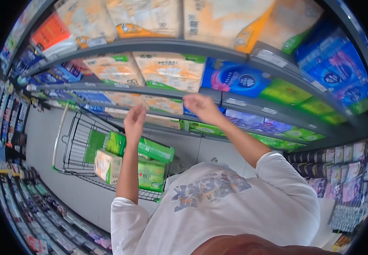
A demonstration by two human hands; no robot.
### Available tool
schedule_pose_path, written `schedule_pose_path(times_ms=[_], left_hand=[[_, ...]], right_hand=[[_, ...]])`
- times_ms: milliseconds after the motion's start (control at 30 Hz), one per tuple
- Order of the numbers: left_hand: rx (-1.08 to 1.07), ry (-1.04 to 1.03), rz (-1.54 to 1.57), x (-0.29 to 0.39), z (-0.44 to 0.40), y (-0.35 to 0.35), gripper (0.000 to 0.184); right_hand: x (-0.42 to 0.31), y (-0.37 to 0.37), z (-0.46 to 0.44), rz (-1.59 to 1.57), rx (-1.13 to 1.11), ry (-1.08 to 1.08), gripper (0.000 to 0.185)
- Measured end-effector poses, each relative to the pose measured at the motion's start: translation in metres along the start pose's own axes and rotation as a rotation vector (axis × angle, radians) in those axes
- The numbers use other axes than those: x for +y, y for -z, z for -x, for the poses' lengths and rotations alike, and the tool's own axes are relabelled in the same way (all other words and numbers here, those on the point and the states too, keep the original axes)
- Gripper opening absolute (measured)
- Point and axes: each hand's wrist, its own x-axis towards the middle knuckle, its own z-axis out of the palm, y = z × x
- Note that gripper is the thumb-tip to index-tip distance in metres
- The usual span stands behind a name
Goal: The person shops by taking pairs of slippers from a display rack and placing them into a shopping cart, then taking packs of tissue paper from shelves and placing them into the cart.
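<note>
Clock read off the whole view, twelve at the top edge. Store aisle, tall shelving across the upper half.

Left hand (134, 121): just short of ten o'clock, near centre. Fingers bent inward, wrist raised; nothing shows in it, though whether the fingertips pinch anything I cannot tell. Forearm passes over the shopping cart (66, 149).

Right hand (199, 107): toward one o'clock, near centre. Loosely curled, slightly blurred, fingertips pointing to eleven. Cannot tell whether it grips or touches the shelf edge behind it.

Nearest goods to the right hand: cream tissue pack (171, 70), just before twelve, on the middle shelf, green trim along its lower edge. Blue pack (235, 78) with a pink flower stands beside it toward two o'clock; bright green packs (288, 90) follow farther round toward three.

Upper shelf: large cream-and-orange packs (143, 17) around eleven to twelve, orange-red pack (51, 33) at ten, more blue packaging (335, 70) at two.

Cart sits between eight and nine, dark wire basket, pale handle at nine. Inside: cream-and-white pack (106, 166) at eight, green packs (155, 150) to either side of the left forearm.

White T-shirt (235, 199) with grey lettering fills five to six. Shelving of small goods (43, 214) at eight; hanging packets (349, 187) near four. Grey tiled floor (39, 140) shows at nine.
</note>
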Motion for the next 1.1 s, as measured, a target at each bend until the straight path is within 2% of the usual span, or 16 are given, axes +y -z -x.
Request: schedule_pose_path(times_ms=[33,100,200,233,267,333,367,400,433,467,533,700,800,867,967,1100], left_hand=[[-0.042,-0.075,0.062,0.024,-0.017,-0.020,0.035],[-0.113,-0.279,-0.002,0.083,-0.046,-0.058,0.038],[-0.109,-0.647,-0.100,0.178,-0.072,-0.108,0.041],[-0.095,-0.745,-0.113,0.198,-0.081,-0.121,0.043],[-0.092,-0.760,-0.116,0.213,-0.092,-0.134,0.043],[0.217,-1.007,-0.257,0.237,-0.112,-0.153,0.048],[0.217,-1.022,-0.256,0.243,-0.122,-0.159,0.048],[0.195,-0.891,-0.155,0.246,-0.131,-0.166,0.049],[0.169,-0.758,-0.058,0.248,-0.136,-0.172,0.051],[0.162,-0.771,-0.058,0.248,-0.141,-0.177,0.051],[-0.174,-0.546,0.195,0.250,-0.147,-0.186,0.051],[-0.119,-0.579,0.126,0.247,-0.142,-0.201,0.053],[-0.050,-0.620,0.153,0.240,-0.134,-0.205,0.055],[0.098,-0.626,0.036,0.239,-0.122,-0.203,0.058],[0.054,-0.591,0.111,0.243,-0.112,-0.195,0.062],[0.124,-0.528,0.139,0.245,-0.116,-0.189,0.060]], right_hand=[[-0.026,0.021,-0.004,-0.133,0.133,0.130,0.025],[-0.090,0.069,-0.006,0.154,0.425,0.441,0.018],[-0.143,0.121,-0.016,0.152,0.864,0.645,0.021],[-0.163,0.137,-0.012,0.369,0.974,0.684,0.037],[-0.168,0.147,-0.019,0.364,0.979,0.699,0.037],[-0.180,0.171,-0.040,0.665,1.164,0.813,0.059],[-0.177,0.183,-0.052,0.688,1.136,0.672,0.079],[-0.178,0.190,-0.060,0.683,1.149,0.679,0.079],[-0.181,0.196,-0.067,0.562,0.971,0.592,0.081],[-0.182,0.201,-0.071,0.442,0.792,0.507,0.084],[-0.182,0.208,-0.076,0.449,0.746,0.467,0.085],[-0.187,0.211,-0.061,0.430,0.654,0.411,0.082],[-0.192,0.205,-0.042,0.531,0.720,0.499,0.075],[-0.192,0.204,-0.034,0.416,0.674,0.527,0.070],[-0.185,0.201,-0.033,0.403,0.698,0.639,0.071],[-0.183,0.199,-0.028,0.454,0.696,0.721,0.073]])
